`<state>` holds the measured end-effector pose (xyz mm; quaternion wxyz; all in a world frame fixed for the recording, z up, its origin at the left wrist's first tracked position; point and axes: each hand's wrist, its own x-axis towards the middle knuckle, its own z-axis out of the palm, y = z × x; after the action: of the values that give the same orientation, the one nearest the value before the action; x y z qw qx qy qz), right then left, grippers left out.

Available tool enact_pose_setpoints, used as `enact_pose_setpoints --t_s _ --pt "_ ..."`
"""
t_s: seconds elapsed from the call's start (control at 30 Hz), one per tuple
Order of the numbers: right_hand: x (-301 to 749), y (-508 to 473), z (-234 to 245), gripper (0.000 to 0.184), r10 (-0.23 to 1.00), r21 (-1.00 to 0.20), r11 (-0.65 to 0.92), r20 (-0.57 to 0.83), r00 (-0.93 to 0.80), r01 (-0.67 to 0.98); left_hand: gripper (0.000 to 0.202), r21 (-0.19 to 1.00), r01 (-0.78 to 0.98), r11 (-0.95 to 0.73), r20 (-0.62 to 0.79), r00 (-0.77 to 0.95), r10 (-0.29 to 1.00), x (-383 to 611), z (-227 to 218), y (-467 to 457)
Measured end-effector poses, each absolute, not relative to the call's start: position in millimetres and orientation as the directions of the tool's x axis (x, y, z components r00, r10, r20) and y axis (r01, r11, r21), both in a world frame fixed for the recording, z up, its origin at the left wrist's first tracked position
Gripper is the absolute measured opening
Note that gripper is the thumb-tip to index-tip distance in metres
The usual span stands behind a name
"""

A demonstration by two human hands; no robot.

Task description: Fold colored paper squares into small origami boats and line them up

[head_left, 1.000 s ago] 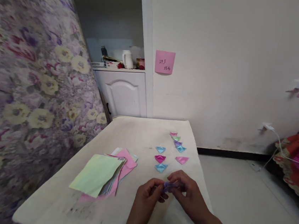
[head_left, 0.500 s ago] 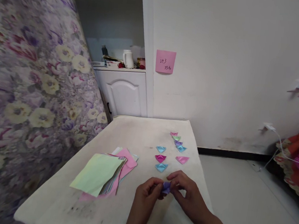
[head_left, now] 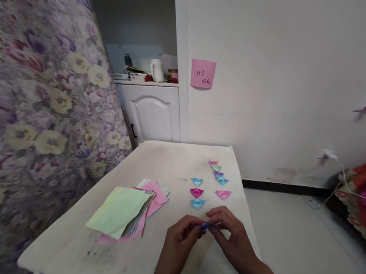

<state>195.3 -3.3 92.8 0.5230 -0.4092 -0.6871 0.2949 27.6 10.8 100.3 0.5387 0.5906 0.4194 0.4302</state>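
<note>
Head view: purple paper (head_left: pixel 205 226) held above the worktop (head_left: pixel 167 161), between left hand (head_left: pixel 183 237) and right hand (head_left: pixel 230 230). Grip: fingertips of both pinched on it, one hand per end. Judged light, thin, easily creased; best held by folded edges, lightly. Blue piece (head_left: pixel 197 204) just beyond the fingers; worktop's right edge near right hand. Sheet stack (head_left: pixel 116 210) well left, so more sideways room there.

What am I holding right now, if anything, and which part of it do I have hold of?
A small purple folded paper, pinched at its opposite ends between the fingertips of your left hand and right hand.
</note>
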Motion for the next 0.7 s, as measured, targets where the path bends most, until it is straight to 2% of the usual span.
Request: enact_pose_setpoints --t_s 0.7 --pt "195.2 -4.1 94.3 0.011 0.869 -0.824 0.487 0.490 -0.067 0.289 0.015 0.997 -0.002 -0.075 0.073 0.271 0.960 27.8 99.8 9.8"
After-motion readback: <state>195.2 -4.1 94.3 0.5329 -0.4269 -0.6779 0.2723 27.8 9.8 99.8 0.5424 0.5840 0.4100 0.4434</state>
